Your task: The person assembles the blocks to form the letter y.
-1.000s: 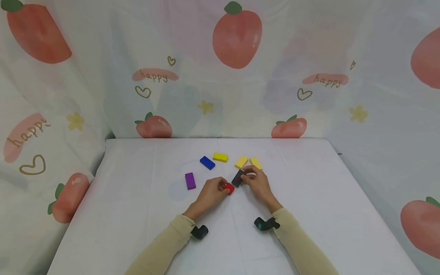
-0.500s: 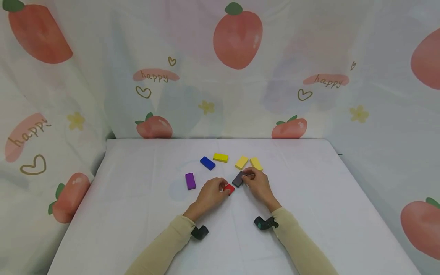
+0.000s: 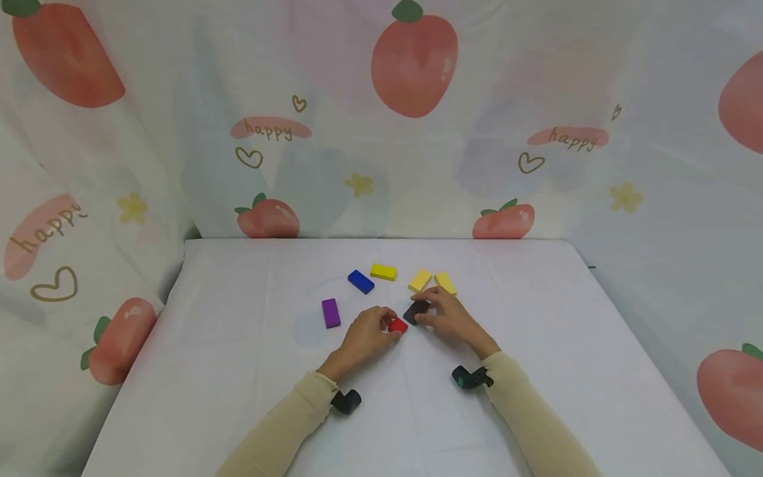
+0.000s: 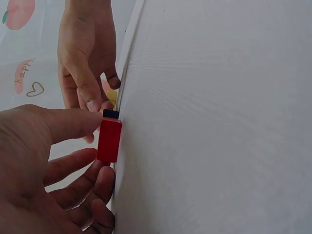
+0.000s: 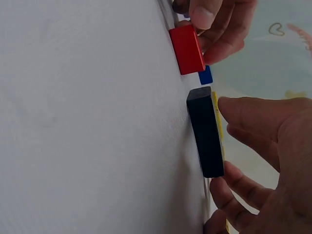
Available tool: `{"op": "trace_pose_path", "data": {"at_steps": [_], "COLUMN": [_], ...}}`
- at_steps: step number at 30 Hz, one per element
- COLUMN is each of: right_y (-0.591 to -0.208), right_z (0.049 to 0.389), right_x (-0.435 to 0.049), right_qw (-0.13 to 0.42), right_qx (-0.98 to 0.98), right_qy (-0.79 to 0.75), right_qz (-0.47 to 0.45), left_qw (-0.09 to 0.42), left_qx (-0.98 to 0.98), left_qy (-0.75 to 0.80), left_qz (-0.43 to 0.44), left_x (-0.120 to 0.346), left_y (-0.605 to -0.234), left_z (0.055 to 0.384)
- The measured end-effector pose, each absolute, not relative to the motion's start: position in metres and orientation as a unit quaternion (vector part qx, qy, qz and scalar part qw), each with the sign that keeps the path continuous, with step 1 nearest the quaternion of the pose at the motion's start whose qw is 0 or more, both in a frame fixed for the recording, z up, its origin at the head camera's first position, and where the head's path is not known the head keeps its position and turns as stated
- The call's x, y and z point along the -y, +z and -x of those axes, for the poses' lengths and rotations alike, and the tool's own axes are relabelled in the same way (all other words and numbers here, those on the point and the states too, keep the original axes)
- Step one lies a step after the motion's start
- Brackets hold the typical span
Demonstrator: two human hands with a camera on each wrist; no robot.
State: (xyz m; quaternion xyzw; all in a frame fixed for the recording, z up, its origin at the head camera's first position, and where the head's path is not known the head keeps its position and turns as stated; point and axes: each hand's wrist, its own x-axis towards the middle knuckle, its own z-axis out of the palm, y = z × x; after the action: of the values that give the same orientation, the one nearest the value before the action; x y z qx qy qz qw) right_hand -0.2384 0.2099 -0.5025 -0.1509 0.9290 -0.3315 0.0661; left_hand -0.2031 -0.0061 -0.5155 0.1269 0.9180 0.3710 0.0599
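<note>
In the head view my left hand holds a small red block on the table, thumb on the near side and fingertips on the far side. The left wrist view has the red block's end face between thumb and fingers. My right hand hovers around a black block, thumb and fingers spread to either side of it. In the right wrist view a narrow gap shows between the thumb and the black block, and the fingertips are right at its far end. The two blocks lie nearly end to end.
Behind the hands lie a purple block, a blue block, a bright yellow block and two pale yellow blocks, one left of the other. A white cloth covers the table; a printed curtain hangs behind it.
My right hand has loosened from the black block's far end, spread its fingers wider, and its wrist has shifted right. My left thumb has slid slightly along the red block. The other blocks stay put.
</note>
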Motion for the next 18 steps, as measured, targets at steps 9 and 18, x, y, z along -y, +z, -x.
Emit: {"op": "trace_pose_path", "data": {"at_steps": [9,18], "right_y": [-0.5015,-0.5039], "right_z": [0.2448,0.2434], "right_x": [-0.2121,-0.2096], "right_qw": [0.096,0.092], "right_qx": [-0.925,-0.927], "right_qy": [-0.318,-0.316], "right_qz": [0.184,0.18], "left_qw": [0.053,0.066], "left_qx": [-0.92,-0.92], "left_qy": [0.363,0.362], "left_qz": [-0.136,-0.134], "left_x": [0.0065,0.0072], "left_y": [-0.5175,-0.5166], "left_z": [0.2051,0.2043]}}
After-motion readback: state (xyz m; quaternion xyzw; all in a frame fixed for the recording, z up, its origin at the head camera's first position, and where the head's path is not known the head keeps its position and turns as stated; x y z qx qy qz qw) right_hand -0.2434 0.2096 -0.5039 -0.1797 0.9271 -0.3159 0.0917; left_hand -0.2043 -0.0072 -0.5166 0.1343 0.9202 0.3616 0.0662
